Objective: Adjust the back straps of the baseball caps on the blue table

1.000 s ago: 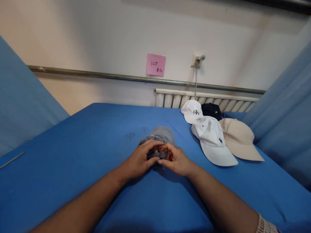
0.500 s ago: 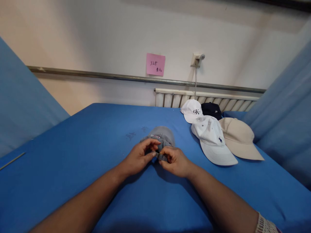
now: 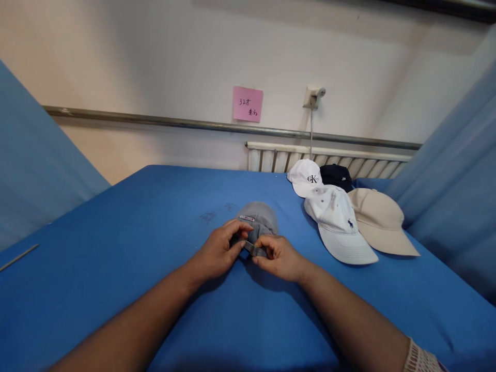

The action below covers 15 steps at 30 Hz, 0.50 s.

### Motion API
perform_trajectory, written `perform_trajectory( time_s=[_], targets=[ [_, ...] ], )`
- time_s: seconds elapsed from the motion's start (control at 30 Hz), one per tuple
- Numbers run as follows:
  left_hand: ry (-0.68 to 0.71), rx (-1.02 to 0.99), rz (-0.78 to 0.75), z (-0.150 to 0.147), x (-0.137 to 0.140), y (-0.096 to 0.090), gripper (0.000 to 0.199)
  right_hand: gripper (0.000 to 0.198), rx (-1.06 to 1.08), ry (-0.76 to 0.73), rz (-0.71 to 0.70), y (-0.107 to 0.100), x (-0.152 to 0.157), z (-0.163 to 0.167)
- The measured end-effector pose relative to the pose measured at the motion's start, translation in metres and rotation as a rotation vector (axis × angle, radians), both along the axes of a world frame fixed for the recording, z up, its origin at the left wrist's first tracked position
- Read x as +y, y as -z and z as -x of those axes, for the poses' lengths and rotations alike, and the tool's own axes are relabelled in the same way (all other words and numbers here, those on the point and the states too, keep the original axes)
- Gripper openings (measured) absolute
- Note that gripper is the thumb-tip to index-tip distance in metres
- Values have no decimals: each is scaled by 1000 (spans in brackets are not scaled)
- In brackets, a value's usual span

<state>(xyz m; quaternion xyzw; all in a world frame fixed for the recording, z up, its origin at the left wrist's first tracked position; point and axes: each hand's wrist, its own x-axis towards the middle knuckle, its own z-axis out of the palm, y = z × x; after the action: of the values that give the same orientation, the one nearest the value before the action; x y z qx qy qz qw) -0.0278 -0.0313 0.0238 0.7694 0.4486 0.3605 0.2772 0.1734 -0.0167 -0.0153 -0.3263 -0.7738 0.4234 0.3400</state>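
A grey baseball cap (image 3: 263, 213) lies on the blue-covered table with its brim pointing away from me and a small label on its side. Its back strap (image 3: 253, 249), with a brassy buckle, faces me. My left hand (image 3: 220, 249) pinches the strap's left part between thumb and fingers. On the other side, my right hand (image 3: 279, 257) is closed on the strap at the buckle. The fingers hide part of the strap and the cap's back opening.
To the right sit a white cap with letters (image 3: 305, 177), a dark navy cap (image 3: 336, 176), a pale cap with a small logo (image 3: 339, 225) and a beige cap (image 3: 380, 219). A thin stick (image 3: 19, 257) lies at the left edge. Blue curtains (image 3: 42, 150) hang at both sides.
My left hand has drawn slightly left and more of the strap shows between the two hands. The right hand stays nearly in place; the other caps have not moved.
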Motion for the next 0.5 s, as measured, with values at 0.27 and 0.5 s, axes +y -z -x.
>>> perform_trajectory(
  time_s=[0.27,0.5],
  targets=[
    [71,-42,155,5,0,-7,26,4,62,21,-17,-2,1,-3],
    [31,8,83,6,2,-4,21,8,54,18,-119,-2,2,-8]
  ],
)
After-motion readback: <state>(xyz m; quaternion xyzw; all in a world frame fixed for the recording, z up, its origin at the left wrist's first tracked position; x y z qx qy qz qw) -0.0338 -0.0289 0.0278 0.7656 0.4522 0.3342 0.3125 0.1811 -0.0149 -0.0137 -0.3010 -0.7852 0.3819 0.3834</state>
